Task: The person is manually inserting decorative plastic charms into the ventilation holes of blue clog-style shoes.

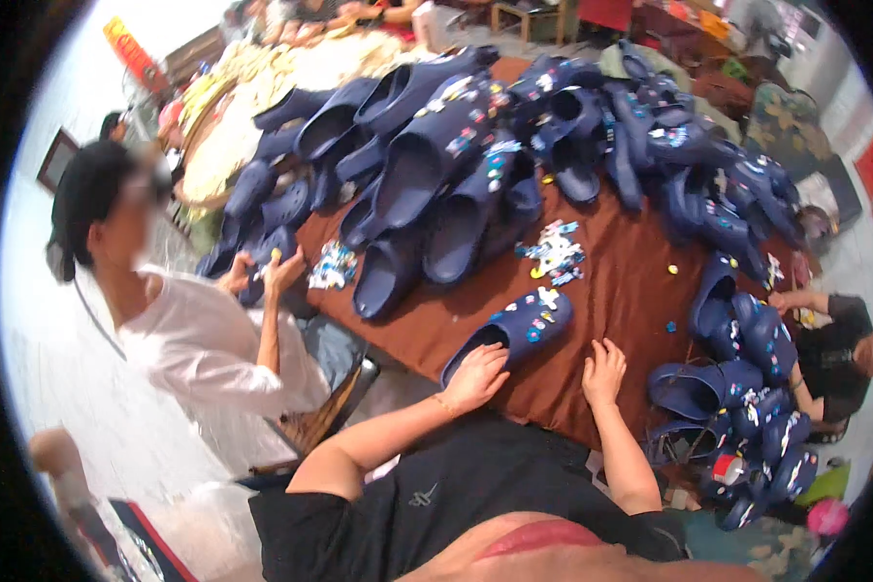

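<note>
A navy clog (535,328) dotted with small colourful charms lies on the brown cloth in front of me, its toe pointing away to the right. My left hand (477,376) grips it at the heel opening, the fingers reaching over the rim. To the right of the clog, my right hand (604,372) lies on the cloth with its fingers stretched out and holds nothing. Beyond the clog sits a heap of loose white, blue and yellow charms (556,254). Another small charm pile (333,267) lies farther left.
Many navy clogs (412,179) are piled across the brown cloth (611,281)'s far side, with more decorated clogs (766,422) at right. On the left a person in white (204,339) holds a clog (278,247). A person in dark clothes (839,354) reaches in from the right.
</note>
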Demonstrator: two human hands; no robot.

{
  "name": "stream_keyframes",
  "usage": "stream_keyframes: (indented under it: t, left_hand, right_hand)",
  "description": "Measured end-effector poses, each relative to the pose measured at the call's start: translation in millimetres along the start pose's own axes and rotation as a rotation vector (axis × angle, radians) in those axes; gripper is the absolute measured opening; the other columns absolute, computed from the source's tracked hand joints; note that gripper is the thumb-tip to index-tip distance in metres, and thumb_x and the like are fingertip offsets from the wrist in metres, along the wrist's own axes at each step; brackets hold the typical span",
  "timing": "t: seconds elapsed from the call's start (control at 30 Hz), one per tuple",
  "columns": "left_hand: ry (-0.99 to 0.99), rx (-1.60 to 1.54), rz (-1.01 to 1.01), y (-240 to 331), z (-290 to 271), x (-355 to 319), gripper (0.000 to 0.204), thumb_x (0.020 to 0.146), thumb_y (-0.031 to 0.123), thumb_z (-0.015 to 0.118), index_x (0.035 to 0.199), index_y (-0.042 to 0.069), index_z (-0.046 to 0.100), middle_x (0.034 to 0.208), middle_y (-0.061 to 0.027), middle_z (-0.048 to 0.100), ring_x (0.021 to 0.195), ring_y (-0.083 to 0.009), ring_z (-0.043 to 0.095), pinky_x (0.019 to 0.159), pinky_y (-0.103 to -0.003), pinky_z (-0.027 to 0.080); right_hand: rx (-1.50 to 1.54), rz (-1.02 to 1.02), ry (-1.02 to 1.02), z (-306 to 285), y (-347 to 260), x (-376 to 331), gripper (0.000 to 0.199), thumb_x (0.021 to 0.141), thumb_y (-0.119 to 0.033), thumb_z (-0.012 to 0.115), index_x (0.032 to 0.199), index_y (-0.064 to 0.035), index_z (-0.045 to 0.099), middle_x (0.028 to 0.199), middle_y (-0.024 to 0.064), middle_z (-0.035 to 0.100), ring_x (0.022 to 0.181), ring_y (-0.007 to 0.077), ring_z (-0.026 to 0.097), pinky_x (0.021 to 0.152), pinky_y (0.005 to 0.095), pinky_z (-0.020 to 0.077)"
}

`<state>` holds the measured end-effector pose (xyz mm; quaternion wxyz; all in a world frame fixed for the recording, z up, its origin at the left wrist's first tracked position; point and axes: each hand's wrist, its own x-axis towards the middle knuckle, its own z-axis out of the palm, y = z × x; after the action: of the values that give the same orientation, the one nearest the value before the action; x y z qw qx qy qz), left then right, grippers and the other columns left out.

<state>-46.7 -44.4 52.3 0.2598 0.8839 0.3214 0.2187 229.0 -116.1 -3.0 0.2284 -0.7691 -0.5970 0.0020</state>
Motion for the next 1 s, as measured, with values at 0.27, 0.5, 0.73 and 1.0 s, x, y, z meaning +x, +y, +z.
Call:
stream_keyframes:
  t: [0.27, 0.5, 0.73, 1.0]
  left_hand:
    - [0.229, 0.103, 0.240, 20, -119, 63, 0.035, 0.077, 0.013, 0.060, 0.109, 0.000, 0.054, 0.104, -0.0192, 0.055, 0.099, -0.0372, 0.050, 0.088, -0.044, 0.039]
    - [0.638, 0.419, 0.150, 4, -271, 161, 0.024, 0.078, 0.018, 0.061, 0.071, -0.001, 0.048, 0.075, -0.0186, 0.048, 0.075, -0.0373, 0.049, 0.066, -0.045, 0.040]
    - [0.881, 0.757, -0.063, -86, -359, 204, 0.033, 0.080, 0.036, 0.060, 0.077, 0.003, 0.058, 0.078, -0.0166, 0.058, 0.078, -0.0361, 0.057, 0.067, -0.045, 0.045]
    - [0.320, 0.472, -0.623, -182, -352, 230, 0.063, 0.087, 0.045, 0.046, 0.128, -0.002, 0.043, 0.123, -0.0252, 0.049, 0.116, -0.0377, 0.046, 0.098, -0.040, 0.036]
  right_hand:
    - [0.036, -0.024, 0.036, 7, -2, -7, 0.038, 0.078, -0.014, 0.058, 0.115, -0.0081, 0.054, 0.122, 0.0133, 0.046, 0.114, 0.0323, 0.040, 0.096, 0.0448, 0.0322]
    - [-0.003, 0.012, 0.043, 2, -2, 1, 0.038, 0.080, -0.014, 0.058, 0.117, -0.0080, 0.053, 0.123, 0.0134, 0.046, 0.115, 0.0322, 0.040, 0.096, 0.0445, 0.0326]
    - [-0.010, -0.013, 0.049, 1, -5, 3, 0.038, 0.080, -0.015, 0.057, 0.117, -0.0081, 0.052, 0.121, 0.0134, 0.047, 0.115, 0.0326, 0.040, 0.096, 0.0444, 0.0325]
    - [-0.016, 0.016, 0.012, 1, -6, -4, 0.039, 0.078, -0.014, 0.057, 0.116, -0.0085, 0.053, 0.122, 0.0125, 0.047, 0.115, 0.0316, 0.041, 0.097, 0.0437, 0.0326]
